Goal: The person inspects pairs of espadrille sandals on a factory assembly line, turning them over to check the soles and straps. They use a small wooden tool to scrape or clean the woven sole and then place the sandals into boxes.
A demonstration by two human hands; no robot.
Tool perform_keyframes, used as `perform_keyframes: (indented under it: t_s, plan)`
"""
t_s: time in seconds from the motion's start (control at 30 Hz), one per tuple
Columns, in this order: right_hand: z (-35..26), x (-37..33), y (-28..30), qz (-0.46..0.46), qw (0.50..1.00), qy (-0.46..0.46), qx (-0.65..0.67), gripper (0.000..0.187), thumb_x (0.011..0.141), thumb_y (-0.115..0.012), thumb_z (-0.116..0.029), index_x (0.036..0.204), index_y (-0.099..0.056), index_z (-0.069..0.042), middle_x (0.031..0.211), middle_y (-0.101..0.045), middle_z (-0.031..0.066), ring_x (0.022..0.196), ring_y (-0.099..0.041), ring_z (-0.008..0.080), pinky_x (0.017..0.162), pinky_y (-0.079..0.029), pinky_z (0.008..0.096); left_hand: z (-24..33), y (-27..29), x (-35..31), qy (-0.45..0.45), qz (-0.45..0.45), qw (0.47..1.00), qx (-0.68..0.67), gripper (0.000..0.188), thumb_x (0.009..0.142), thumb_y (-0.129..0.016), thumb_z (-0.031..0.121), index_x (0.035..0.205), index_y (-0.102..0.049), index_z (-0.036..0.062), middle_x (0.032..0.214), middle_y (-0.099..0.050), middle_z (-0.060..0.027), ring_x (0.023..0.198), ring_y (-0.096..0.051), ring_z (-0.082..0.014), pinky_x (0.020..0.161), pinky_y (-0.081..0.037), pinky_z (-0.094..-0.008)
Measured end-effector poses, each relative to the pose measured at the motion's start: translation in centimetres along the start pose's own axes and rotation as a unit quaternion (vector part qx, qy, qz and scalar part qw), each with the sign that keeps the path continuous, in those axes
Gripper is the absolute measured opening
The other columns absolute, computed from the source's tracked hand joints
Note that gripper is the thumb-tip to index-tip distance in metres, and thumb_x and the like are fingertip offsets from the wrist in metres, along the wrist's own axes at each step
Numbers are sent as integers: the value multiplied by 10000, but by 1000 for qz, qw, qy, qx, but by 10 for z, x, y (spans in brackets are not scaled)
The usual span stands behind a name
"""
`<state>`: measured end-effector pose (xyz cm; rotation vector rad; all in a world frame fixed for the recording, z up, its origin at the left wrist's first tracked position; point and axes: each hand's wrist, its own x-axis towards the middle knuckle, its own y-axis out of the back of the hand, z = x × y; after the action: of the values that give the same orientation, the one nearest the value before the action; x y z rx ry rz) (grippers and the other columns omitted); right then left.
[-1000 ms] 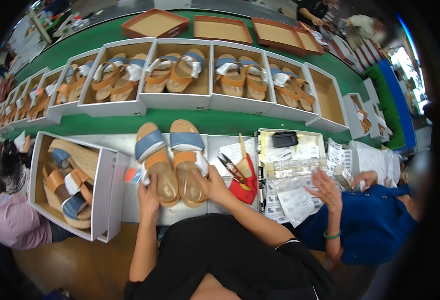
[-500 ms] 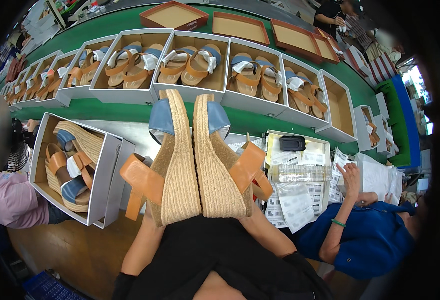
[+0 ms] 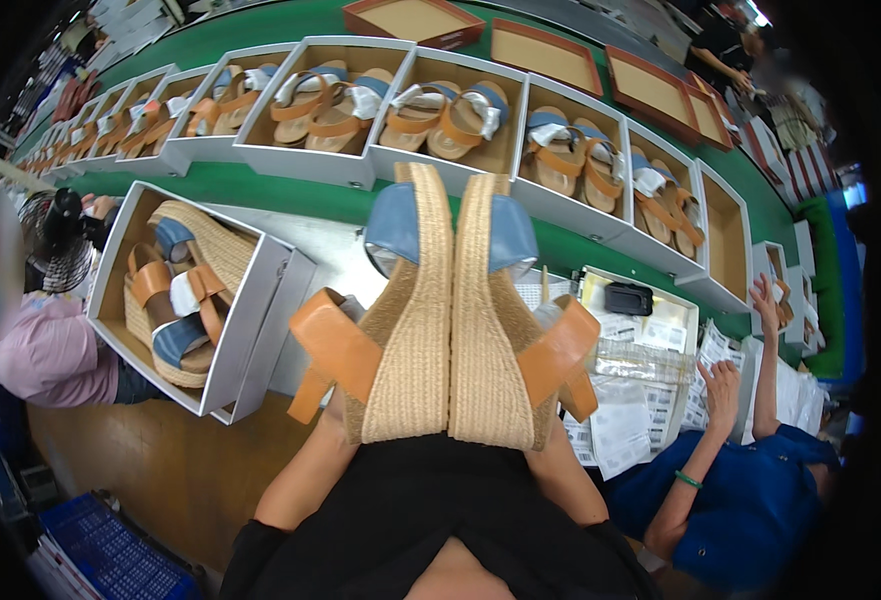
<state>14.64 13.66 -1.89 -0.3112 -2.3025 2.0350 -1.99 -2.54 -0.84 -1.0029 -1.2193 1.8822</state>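
While white sheets (image 3: 665, 400) bearing dark, barcode-like blocks of print lie in and around the shallow tray (image 3: 695, 325) at the right of the frame, their lettering is too small to make out. A clear, shiny package (image 3: 650, 364) covers some of them, and a black case (image 3: 628, 298) sits near the tray's upper edge. Pale lettering, also too small to read, marks the side of a reddish-brown box lid (image 3: 415, 24) at the top centre.

The left sandal (image 3: 415, 340) and right sandal (image 3: 493, 340) are raised at the centre of the frame, toes toward the top, their tall wedges side by side with a thin dark line between. Straw-coloured woven cord wraps each wedge; a smooth blue band crosses the toe, and a glossy tan strap (image 3: 340, 345) juts outward near the heel.

The left hand (image 3: 333, 420) is behind the left sandal's heel and the right hand (image 3: 558, 432) behind the right sandal's; both are mostly hidden, so I cannot tell how the fingers grip.

A similar pair (image 3: 175, 300) lies in a white shoebox (image 3: 245, 335) at the left, and more sandals fill a row of boxes (image 3: 305, 165) across the upper frame.
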Motion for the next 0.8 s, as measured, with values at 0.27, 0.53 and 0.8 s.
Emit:
perform_keyframes:
  t_s: [0.27, 0.53, 0.8]
  plan:
    - [-16, 8, -24, 193, 895, 2, -401, 655, 865, -643, -116, 1450, -365, -18, 1347, -514, 132, 1252, -509, 278, 1058, -416, 395, 23, 55, -16, 15, 110, 978, 175, 773, 892, -665, 360, 1485, -303, 21, 1367, -501, -195, 1222, -551, -280, 982, -509, -396]
    - [-25, 21, -60, 227, 336, 293, -866, 944, 564, -725, -75, 1446, -390, -28, 1295, -484, 203, 1178, -474, 381, 997, -391, 460, 45, -16, -5, -347, 92, 492, 793, 587, 769, -693, 42, 1344, -574, 38, 1389, -430, -192, 1219, -493, -317, 1037, -383, -401]
    - [-22, 18, -65, 195, 268, 344, -878, 899, 533, -733, -74, 1391, -467, -37, 1286, -502, 192, 1150, -496, 385, 976, -398, 465, 37, -37, -9, -410, 125, 332, 840, 520, 741, -752, 202, 1245, -664, 106, 1330, -470, -165, 1192, -453, -319, 999, -347, -406]
